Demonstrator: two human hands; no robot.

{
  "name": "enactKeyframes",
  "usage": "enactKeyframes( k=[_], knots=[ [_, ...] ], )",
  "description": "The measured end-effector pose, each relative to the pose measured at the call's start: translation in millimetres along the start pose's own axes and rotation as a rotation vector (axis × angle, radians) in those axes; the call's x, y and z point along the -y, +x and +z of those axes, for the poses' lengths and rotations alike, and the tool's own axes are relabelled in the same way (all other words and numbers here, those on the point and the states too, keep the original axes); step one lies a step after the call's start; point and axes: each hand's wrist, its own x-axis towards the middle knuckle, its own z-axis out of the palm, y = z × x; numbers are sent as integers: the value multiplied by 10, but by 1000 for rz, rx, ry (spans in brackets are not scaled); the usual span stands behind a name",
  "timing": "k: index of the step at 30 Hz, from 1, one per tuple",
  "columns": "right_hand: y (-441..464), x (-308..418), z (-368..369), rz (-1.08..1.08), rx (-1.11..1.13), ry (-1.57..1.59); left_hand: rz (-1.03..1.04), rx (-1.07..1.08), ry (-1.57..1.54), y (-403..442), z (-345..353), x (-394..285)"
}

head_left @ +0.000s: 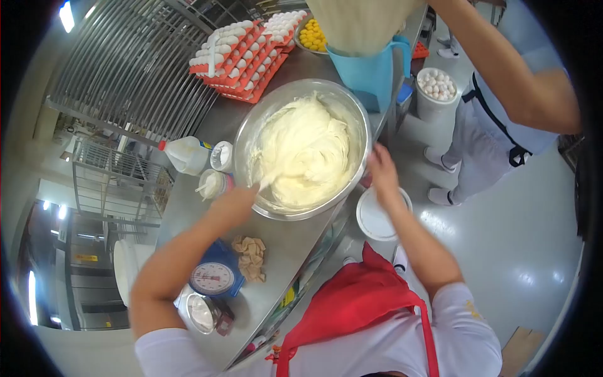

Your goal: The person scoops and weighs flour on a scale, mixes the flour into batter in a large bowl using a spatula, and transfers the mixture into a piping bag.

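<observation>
**A wide metal bowl of pale mixture, worked with two bare hands**

The metal bowl (353,110) stands on a steel table (282,248), its right side close to the table's edge; whether the rim overhangs I cannot tell from here. Inside lies a thick, cream-coloured mixture (308,154), folded into ridges and swirls. The left hand (230,206), blurred, is at the bowl's near-left rim, its fingers closed around the handle of a pale spatula (268,180) whose blade lies in the mixture. The right hand (384,171) is beside the opposite rim, above a white lidded bucket (375,221); its fingers point towards the rim, but blur hides whether they are spread, pressed together or touching the metal.

Handling, as I judge it: the ridges suggest a mass soft yet dense enough to drag on the blade. So filled, the bowl is probably heavy; its wall looks stiff and smooth, and would turn slippery if smeared. The rim offers the surest hold, taken at two opposite points, with one hand steadying it whenever the other pushes the spatula. The spatula seems light and is best gripped on its handle, clear of the mixture.

Surroundings: stacked egg trays (242,60) beyond the bowl, a blue jug (372,80) near its far side, and a dial scale (217,276) nearer the wearer.
</observation>
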Motion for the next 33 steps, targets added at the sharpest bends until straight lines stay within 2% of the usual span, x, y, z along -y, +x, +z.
enactKeyframes(
  k=[1, 3, 4, 5, 6, 7, 9, 10, 11, 12, 13, 14, 15, 17, 18, 19, 20, 22, 23, 24, 25, 26, 27, 29, 30, 31, 33],
  knots=[
    [421, -124, -120, -70, 112, 34, 3, 15, 7, -29, -28, -93],
    [479, 140, -89, 29, 364, 94, 380, 20, -9, -68, -25, -337],
    [404, 96, -57, -4, 225, 38, 376, 21, -5, 53, -141, -477],
    [250, -37, -78, -31, 87, -28, 152, 86, -310, 252, -263, -629],
    [89, -230, -128, -175, 27, -120, -89, 161, -614, 306, -280, -716],
    [-93, -422, -152, -401, -25, -272, -101, 155, -616, 298, -130, -626],
    [-565, 50, -142, 202, 144, -55, 93, -261, -190, 158, 392, -282],
    [-447, 112, -174, 164, 143, -58, 17, -140, -147, -130, 378, -272],
    [-206, 182, -232, 121, 129, -56, 16, -136, -135, -231, 411, -336],
    [126, 39, -267, 132, 249, 19, 87, -46, -134, -290, 471, -458],
    [225, 134, -306, 166, 505, -19, 153, 40, -141, -315, 508, -612],
    [208, -149, -231, -76, 324, -178, 190, 53, -280, -196, 261, -894],
    [137, -446, -163, -324, 124, -334, 198, 46, -276, -36, 81, -870],
    [-557, -54, -144, -11, 177, -31, -183, 116, -911, 96, -68, -786],
    [-672, -131, -152, 81, 204, -46, -77, -102, -664, 36, 155, -609],
    [-749, -204, -178, 184, 227, -61, -82, -98, -660, -164, 383, -506],
    [-607, -162, -238, 194, 236, -49, -96, -147, -324, -409, 611, -434],
    [-121, 162, -272, 183, 291, 19, 293, -553, -46, -318, 755, -548],
    [46, 137, -253, 205, 417, 79, 425, -789, 137, -278, 831, -606],
    [-84, 70, -203, 218, 418, 85, 146, -307, -205, -192, 336, -907],
    [-264, 16, -150, 149, 321, 54, -131, 174, -524, -26, -30, -1058],
    [-485, -64, -137, 93, 236, 16, -208, 106, -623, 36, -125, -963],
    [-647, -233, -144, 107, 255, -3, 55, -244, -524, 104, 258, -606],
    [-578, -4, -267, 385, 478, -89, -137, -235, -140, -272, 700, -369],
    [-313, -14, -329, 326, 440, -51, -134, -235, -138, -366, 747, -496],
    [-14, 7, -356, 262, 403, -22, 44, -221, -143, -411, 756, -725],
    [-159, 135, -180, 263, 414, 105, 217, -196, -150, -368, 485, -981]
  ],
)
